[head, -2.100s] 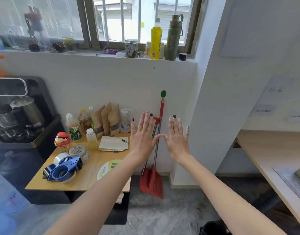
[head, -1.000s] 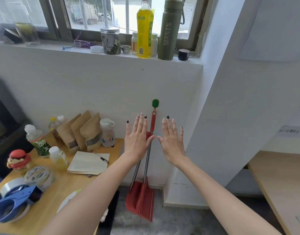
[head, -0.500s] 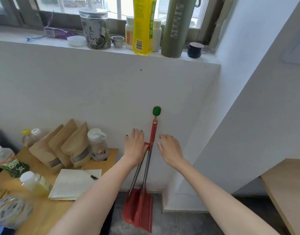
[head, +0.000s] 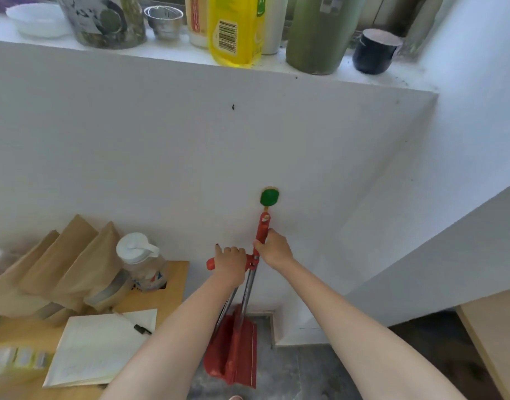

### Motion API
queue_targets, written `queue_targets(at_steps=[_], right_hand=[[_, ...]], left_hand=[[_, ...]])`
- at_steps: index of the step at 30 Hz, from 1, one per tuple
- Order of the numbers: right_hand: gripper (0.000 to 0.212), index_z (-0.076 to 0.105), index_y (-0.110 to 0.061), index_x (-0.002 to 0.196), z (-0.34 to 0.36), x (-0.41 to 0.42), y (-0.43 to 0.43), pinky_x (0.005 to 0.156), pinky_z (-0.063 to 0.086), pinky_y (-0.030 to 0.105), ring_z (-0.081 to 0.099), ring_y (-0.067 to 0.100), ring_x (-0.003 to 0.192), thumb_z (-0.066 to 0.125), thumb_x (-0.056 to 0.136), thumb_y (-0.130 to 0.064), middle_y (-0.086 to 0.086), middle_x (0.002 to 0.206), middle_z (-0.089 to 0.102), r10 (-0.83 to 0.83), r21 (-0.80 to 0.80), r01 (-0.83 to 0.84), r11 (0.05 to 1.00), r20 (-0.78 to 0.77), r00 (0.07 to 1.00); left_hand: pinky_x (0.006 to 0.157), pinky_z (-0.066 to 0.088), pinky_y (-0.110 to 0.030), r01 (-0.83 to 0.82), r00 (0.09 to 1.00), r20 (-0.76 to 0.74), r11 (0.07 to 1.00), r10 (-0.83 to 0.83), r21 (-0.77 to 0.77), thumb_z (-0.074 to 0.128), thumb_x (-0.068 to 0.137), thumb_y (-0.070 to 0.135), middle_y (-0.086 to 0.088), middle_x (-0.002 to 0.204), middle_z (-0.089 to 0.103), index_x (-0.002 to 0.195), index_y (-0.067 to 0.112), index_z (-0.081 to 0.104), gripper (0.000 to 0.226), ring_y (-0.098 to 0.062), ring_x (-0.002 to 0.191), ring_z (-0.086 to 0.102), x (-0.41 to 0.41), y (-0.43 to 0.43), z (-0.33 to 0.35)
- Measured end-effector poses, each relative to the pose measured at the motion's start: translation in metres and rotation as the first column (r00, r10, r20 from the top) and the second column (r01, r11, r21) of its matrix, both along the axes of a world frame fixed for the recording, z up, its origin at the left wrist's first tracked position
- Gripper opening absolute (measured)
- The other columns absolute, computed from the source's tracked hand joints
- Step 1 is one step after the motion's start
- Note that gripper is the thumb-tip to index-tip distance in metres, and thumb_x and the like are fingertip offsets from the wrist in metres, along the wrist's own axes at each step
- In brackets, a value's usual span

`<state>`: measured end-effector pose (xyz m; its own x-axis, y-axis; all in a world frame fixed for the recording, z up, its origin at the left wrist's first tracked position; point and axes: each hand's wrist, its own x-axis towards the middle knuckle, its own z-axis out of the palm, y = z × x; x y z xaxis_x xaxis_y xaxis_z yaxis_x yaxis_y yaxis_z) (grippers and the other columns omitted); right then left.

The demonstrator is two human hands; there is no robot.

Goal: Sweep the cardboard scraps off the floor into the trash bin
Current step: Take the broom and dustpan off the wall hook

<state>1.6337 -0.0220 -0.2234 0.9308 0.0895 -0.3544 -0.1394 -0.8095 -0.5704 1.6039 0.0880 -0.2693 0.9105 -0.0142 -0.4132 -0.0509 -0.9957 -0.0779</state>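
Grey floor [head: 320, 373] is seen at six o'clock, where the red dustpan [head: 233, 356] stands on edge against the white wall [head: 161, 157]. No scraps and no bin are in view. Further up, at its nine o'clock, the left hand [head: 230, 259] is closed around a red crossbar [head: 212, 263]; at three o'clock the right hand [head: 272, 249] is wrapped around the upright red handle [head: 262, 223]. Beyond, at twelve, the handle's top hangs under a green hook [head: 269, 196]. For a clean release, the set is probably best lifted straight up, then drawn away from the table [head: 173, 284] at nine o'clock
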Motion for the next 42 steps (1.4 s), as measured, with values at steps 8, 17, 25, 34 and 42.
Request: queue_targets(at_steps=[8,17,25,34,42], right_hand=[[0.027,0.056,-0.006,0.117,-0.021,0.002,0.002,0.076,0.042,0.024,0.062,0.025,0.101,0.05,0.096,-0.021,0.011,0.114,0.065,-0.053,0.128,0.044,0.991,0.068,0.996],[0.025,0.056,-0.009,0.108,0.0,0.0,-0.011,0.076,0.048,0.032,0.059,0.02,0.086,0.048,0.096,-0.03,0.005,0.1,0.066,0.095,0.024,-0.099,0.995,0.132,0.987],[0.03,0.055,-0.011,0.111,0.015,-0.019,-0.017,0.075,0.05,0.035,0.064,0.023,0.091,0.046,0.096,-0.035,0.004,0.1,0.067,0.149,-0.059,-0.141,0.988,0.174,0.973],[0.024,0.056,-0.016,0.097,0.029,-0.056,-0.04,0.072,0.05,0.029,0.063,0.019,0.085,0.053,0.093,-0.04,0.001,0.091,0.067,0.191,0.059,-0.204,0.977,0.184,0.964],[0.032,0.063,-0.015,0.094,0.064,-0.13,-0.082,0.065,0.043,0.019,0.055,0.007,0.069,0.061,0.085,-0.046,0.003,0.088,0.068,0.051,0.29,-0.144,0.946,0.304,0.951]], left_hand=[[0.087,0.044,-0.036,-0.043,0.997,-0.069,0.994,0.036,-0.104,0.052,0.095,0.019,-0.008,0.125,0.057,0.127,0.011,0.045,0.033,-0.028,0.114,0.057,0.017,0.002,-0.01],[0.083,0.048,-0.036,-0.003,0.999,-0.035,0.995,-0.001,-0.104,0.052,0.096,0.015,-0.009,0.122,0.057,0.124,0.009,0.05,0.029,-0.029,0.111,0.059,0.011,0.002,0.008],[0.081,0.047,-0.033,0.002,1.0,-0.017,0.996,-0.004,-0.09,0.052,0.096,0.014,-0.008,0.121,0.059,0.123,0.009,0.051,0.028,-0.026,0.111,0.059,-0.004,-0.006,0.017],[0.078,0.043,-0.036,-0.024,0.999,-0.037,0.956,0.014,-0.294,0.039,0.101,0.033,-0.011,0.117,0.061,0.121,0.01,0.048,0.032,-0.03,0.105,0.059,-0.048,-0.007,0.036],[0.075,0.047,-0.038,-0.006,0.974,0.206,0.915,0.097,-0.403,0.037,0.099,0.04,-0.01,0.099,0.066,0.103,0.012,0.056,0.034,-0.032,0.093,0.062,-0.129,-0.039,0.084]])
